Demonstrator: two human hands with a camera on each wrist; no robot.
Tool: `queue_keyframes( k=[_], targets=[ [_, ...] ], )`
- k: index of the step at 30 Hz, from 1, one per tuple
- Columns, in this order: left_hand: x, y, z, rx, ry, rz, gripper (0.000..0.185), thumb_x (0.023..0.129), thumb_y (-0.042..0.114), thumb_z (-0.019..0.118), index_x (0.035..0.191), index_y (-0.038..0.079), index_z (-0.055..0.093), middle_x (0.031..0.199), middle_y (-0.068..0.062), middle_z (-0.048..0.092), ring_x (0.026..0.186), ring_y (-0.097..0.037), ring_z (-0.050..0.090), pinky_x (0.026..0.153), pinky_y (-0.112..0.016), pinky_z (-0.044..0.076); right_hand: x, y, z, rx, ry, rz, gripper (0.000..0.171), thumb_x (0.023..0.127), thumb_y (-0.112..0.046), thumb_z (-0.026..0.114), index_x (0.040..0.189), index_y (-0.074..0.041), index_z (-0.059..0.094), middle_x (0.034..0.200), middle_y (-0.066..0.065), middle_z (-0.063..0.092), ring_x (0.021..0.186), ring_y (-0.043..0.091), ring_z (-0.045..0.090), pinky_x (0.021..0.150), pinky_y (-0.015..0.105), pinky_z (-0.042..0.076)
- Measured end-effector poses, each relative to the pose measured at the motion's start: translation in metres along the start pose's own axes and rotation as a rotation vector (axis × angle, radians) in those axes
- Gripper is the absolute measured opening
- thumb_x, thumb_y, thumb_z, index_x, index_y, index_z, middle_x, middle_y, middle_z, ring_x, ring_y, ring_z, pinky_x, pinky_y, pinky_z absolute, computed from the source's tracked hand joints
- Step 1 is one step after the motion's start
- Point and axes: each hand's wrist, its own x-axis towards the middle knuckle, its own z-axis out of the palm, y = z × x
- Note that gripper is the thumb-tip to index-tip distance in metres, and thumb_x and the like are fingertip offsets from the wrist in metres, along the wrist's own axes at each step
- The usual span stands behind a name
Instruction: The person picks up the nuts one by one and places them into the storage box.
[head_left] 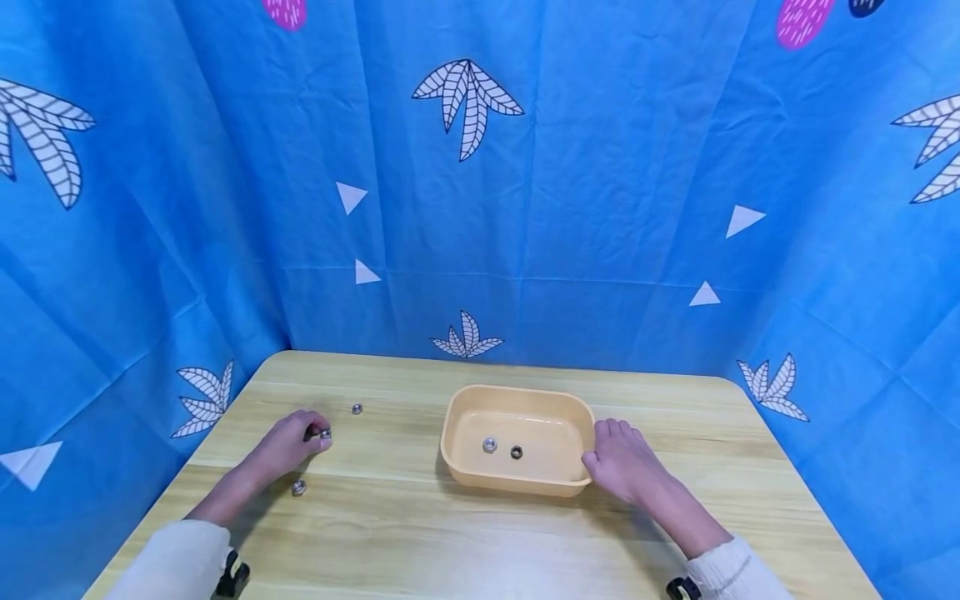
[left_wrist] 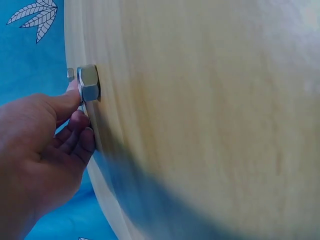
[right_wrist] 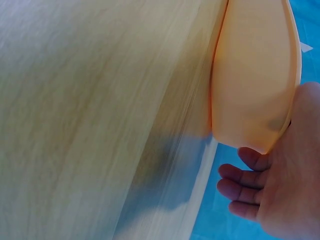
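Nut point(head_left: 326, 434) pinched at the left hand's point(head_left: 291, 443) fingertips! One loose nut point(head_left: 357, 408) sits beyond that hand, another nut point(head_left: 299, 487) beside its wrist; right hand point(head_left: 624, 462) grips the tray point(head_left: 555, 446) on its left, two nuts point(head_left: 490, 445) inside.

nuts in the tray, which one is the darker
The dark nut nearer the right hand. It looks dark brownish, whereas the silver nut beside it in the tray is bright and pale.

Free tabletop point(head_left: 390, 475) between nuts point(head_left: 299, 488) and tray point(head_left: 510, 482)
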Motion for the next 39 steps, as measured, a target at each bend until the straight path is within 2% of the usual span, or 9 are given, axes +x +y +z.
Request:
queue_keyframes(
  k=[7, 10, 17, 20, 27, 33, 39],
  targets=[
    [0.004, 0.0, 0.002, -0.017, -0.008, -0.045, 0.016, 0.097, 0.011, 0.071, 0.108, -0.001, 0.068, 0.097, -0.009, 0.065, 0.087, -0.02, 0.059, 0.076, -0.033, 0.05, 0.0, 0.001, -0.001, 0.003, -0.008, 0.007, 0.032, 0.096, -0.022, 0.053, 0.113, 0.005, 0.056, 0.099, 0.013, 0.057, 0.093, 0.028, 0.05, 0.088, 0.047, 0.045],
    [0.004, 0.0, 0.003, -0.006, -0.012, -0.042, 0.014, 0.099, 0.011, 0.069, 0.106, 0.0, 0.067, 0.095, -0.008, 0.064, 0.085, -0.018, 0.057, 0.072, -0.03, 0.048, 0.0, 0.001, -0.001, -0.003, -0.011, 0.01, 0.033, 0.096, -0.022, 0.053, 0.114, 0.006, 0.056, 0.101, 0.014, 0.058, 0.094, 0.029, 0.051, 0.089, 0.048, 0.045],
    [0.004, 0.006, 0.005, 0.14, 0.009, 0.026, 0.011, 0.101, 0.011, 0.064, 0.1, 0.0, 0.061, 0.09, -0.007, 0.06, 0.08, -0.017, 0.055, 0.07, -0.033, 0.049, 0.0, 0.001, -0.002, -0.015, -0.001, 0.002, 0.031, 0.096, -0.022, 0.053, 0.112, 0.005, 0.056, 0.101, 0.014, 0.058, 0.094, 0.029, 0.051, 0.088, 0.047, 0.045],
    [0.004, 0.006, 0.007, 0.172, 0.024, 0.037, 0.009, 0.102, 0.011, 0.063, 0.1, 0.002, 0.06, 0.089, -0.005, 0.059, 0.08, -0.017, 0.055, 0.07, -0.034, 0.049, 0.0, 0.001, -0.002, -0.016, 0.001, -0.002, 0.032, 0.096, -0.022, 0.053, 0.112, 0.005, 0.056, 0.101, 0.015, 0.058, 0.095, 0.029, 0.052, 0.089, 0.048, 0.045],
    [0.006, 0.007, 0.008, 0.177, 0.056, 0.052, 0.014, 0.099, 0.01, 0.064, 0.106, -0.002, 0.064, 0.09, -0.005, 0.063, 0.079, -0.015, 0.058, 0.067, -0.031, 0.05, -0.001, 0.0, 0.0, -0.025, 0.001, -0.003, 0.031, 0.096, -0.022, 0.053, 0.112, 0.005, 0.056, 0.104, 0.016, 0.059, 0.097, 0.031, 0.053, 0.09, 0.049, 0.046],
    [0.011, 0.006, 0.007, 0.199, 0.102, 0.08, 0.016, 0.093, 0.009, 0.07, 0.105, -0.002, 0.07, 0.088, -0.006, 0.069, 0.076, -0.014, 0.061, 0.065, -0.029, 0.051, -0.001, 0.001, 0.001, -0.03, 0.015, -0.003, 0.031, 0.096, -0.022, 0.053, 0.111, 0.004, 0.056, 0.102, 0.016, 0.059, 0.096, 0.031, 0.053, 0.089, 0.049, 0.046],
    [0.013, 0.009, 0.007, 0.192, 0.113, 0.096, 0.02, 0.093, 0.01, 0.072, 0.108, -0.003, 0.072, 0.089, -0.007, 0.071, 0.078, -0.015, 0.063, 0.068, -0.031, 0.054, 0.0, 0.001, 0.001, -0.028, 0.015, -0.001, 0.031, 0.096, -0.023, 0.053, 0.111, 0.004, 0.056, 0.101, 0.016, 0.059, 0.097, 0.032, 0.054, 0.089, 0.05, 0.046]
  ],
)
